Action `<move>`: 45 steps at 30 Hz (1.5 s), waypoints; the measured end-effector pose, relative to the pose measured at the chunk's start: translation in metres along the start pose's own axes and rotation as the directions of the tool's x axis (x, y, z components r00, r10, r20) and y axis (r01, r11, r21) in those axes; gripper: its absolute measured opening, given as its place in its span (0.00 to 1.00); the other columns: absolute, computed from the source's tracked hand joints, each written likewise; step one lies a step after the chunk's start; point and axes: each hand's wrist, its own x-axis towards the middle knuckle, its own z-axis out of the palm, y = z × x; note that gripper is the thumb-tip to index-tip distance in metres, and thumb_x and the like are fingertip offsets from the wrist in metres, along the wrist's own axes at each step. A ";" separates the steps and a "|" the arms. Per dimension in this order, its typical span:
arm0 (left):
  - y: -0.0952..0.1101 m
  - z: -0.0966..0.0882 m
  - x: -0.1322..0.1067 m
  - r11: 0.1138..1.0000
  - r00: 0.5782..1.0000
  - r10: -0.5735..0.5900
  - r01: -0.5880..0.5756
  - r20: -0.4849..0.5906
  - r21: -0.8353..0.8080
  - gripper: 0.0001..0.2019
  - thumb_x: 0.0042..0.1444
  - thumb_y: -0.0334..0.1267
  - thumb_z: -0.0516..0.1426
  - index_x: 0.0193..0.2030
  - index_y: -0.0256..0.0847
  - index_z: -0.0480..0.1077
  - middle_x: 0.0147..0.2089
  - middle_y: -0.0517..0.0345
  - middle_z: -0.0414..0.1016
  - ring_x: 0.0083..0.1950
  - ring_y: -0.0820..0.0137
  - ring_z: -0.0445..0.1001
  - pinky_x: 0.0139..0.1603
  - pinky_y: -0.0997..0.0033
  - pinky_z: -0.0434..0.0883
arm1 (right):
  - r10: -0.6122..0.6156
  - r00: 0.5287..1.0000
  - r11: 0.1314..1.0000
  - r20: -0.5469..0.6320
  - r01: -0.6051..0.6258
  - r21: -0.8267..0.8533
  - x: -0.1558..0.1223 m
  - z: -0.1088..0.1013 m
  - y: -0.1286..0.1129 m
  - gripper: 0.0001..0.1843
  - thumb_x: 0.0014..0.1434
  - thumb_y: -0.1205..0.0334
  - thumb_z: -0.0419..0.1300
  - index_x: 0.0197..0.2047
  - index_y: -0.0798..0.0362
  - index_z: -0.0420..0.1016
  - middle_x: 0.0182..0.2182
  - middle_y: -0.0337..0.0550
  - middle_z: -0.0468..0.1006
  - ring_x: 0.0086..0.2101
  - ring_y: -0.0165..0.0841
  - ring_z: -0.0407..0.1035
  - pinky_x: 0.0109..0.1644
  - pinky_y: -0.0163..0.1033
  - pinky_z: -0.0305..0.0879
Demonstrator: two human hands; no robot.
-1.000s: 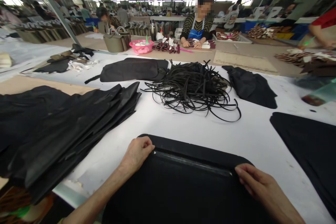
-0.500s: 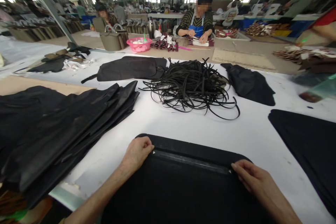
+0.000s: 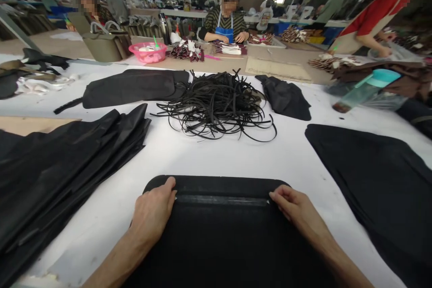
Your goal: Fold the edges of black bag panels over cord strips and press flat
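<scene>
Black panel [image 3: 229, 243], its far edge now level, previously slanting, faces forward; the shiny strip [image 3: 221, 200] runs lengthwise between left hand [image 3: 151, 213] (curled, hold unclear) and right hand [image 3: 297, 207] (pinching panel).

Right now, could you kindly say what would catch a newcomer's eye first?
Probably the tangled heap of black strips in the middle of the white table. The pink basin behind it to the left and the turquoise-lidded bottle at right stand out by colour. Nearest, the left hand and right hand touch a black panel.

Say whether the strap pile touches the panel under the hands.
No, white tabletop shows between the strap pile and the black panel.
</scene>
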 end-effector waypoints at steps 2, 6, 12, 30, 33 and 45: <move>0.003 0.005 -0.003 0.984 0.990 0.132 -0.125 -0.044 0.126 0.11 0.60 0.30 0.42 0.40 0.43 0.64 0.36 0.56 0.70 0.34 0.65 0.69 0.30 0.69 0.58 | -0.022 0.998 0.996 -0.053 0.017 -0.090 -0.002 0.002 -0.001 0.16 0.54 0.48 0.53 0.24 0.51 0.62 0.16 0.31 0.56 0.19 0.27 0.51 0.22 0.34 0.45; -0.005 0.019 -0.005 0.879 0.897 0.434 -0.399 -0.090 0.261 0.18 0.53 0.20 0.43 0.41 0.39 0.69 0.44 0.51 0.71 0.46 0.64 0.69 0.47 0.66 0.66 | -0.067 0.989 0.954 -0.128 0.026 -0.298 -0.004 0.006 -0.007 0.14 0.56 0.53 0.51 0.24 0.51 0.63 0.18 0.33 0.61 0.22 0.29 0.57 0.25 0.35 0.48; -0.004 0.020 -0.018 0.760 0.857 0.514 -0.445 -0.019 0.474 0.28 0.49 0.15 0.43 0.55 0.37 0.66 0.48 0.50 0.72 0.48 0.63 0.69 0.51 0.63 0.68 | -0.060 0.983 0.935 -0.174 -0.006 -0.354 -0.005 0.007 -0.013 0.12 0.55 0.56 0.52 0.24 0.51 0.64 0.19 0.33 0.64 0.24 0.29 0.60 0.26 0.34 0.50; 0.002 0.034 -0.022 0.616 0.819 0.574 -0.422 -0.011 0.665 0.38 0.46 0.14 0.48 0.62 0.50 0.57 0.42 0.53 0.68 0.39 0.65 0.67 0.42 0.63 0.68 | -0.118 0.961 0.871 -0.250 -0.021 -0.492 -0.007 0.017 -0.013 0.13 0.58 0.63 0.52 0.23 0.51 0.56 0.17 0.31 0.60 0.22 0.28 0.58 0.27 0.34 0.45; 0.006 0.030 -0.024 0.621 0.815 0.580 -0.432 -0.013 0.654 0.38 0.45 0.14 0.48 0.62 0.50 0.56 0.42 0.52 0.68 0.39 0.64 0.67 0.42 0.62 0.69 | -0.135 0.957 0.849 -0.256 -0.021 -0.527 -0.008 0.019 -0.013 0.13 0.59 0.63 0.52 0.24 0.50 0.55 0.17 0.30 0.59 0.21 0.28 0.58 0.27 0.34 0.45; 0.025 0.029 -0.026 0.634 0.855 0.518 -0.367 -0.022 0.681 0.38 0.48 0.17 0.47 0.63 0.55 0.52 0.42 0.50 0.68 0.39 0.61 0.69 0.38 0.62 0.70 | -0.540 0.836 0.349 0.097 0.327 -0.878 -0.030 0.034 -0.039 0.12 0.57 0.76 0.53 0.41 0.51 0.69 0.37 0.42 0.70 0.37 0.37 0.64 0.40 0.40 0.57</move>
